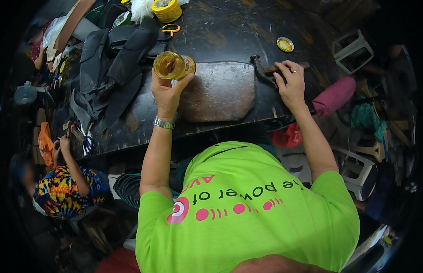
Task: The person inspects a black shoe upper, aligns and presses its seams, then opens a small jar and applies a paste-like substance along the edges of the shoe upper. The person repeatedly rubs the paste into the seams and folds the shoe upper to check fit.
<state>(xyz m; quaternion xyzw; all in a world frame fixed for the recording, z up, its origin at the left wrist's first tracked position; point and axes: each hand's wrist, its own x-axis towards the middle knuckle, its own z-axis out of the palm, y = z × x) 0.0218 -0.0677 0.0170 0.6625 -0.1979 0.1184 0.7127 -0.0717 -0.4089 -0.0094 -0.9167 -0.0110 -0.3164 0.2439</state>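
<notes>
My left hand (pixel 168 93) is wrapped round an open yellow tin (pixel 169 67), its mouth tilted toward me and its inside coated amber. Below and right of the tin lies a worn slab (pixel 220 91), flat with rounded corners, on the dark table. At the slab's right side my right hand (pixel 291 84) has its fingers curled over the wooden handle of a hammer (pixel 301 66). The hammer's dark metal head lies against the slab's upper right edge. Farther back, a round yellow lid (pixel 285 44) rests on the table.
Black cut pieces (pixel 111 59) are heaped on the left, near orange-handled scissors (pixel 171 29) and a yellow round container (pixel 167 10). Another person in a multicoloured shirt (pixel 68 191) works at the table's left edge. A maroon roll (pixel 334 96) and a pale plastic stool (pixel 353 52) stand at right.
</notes>
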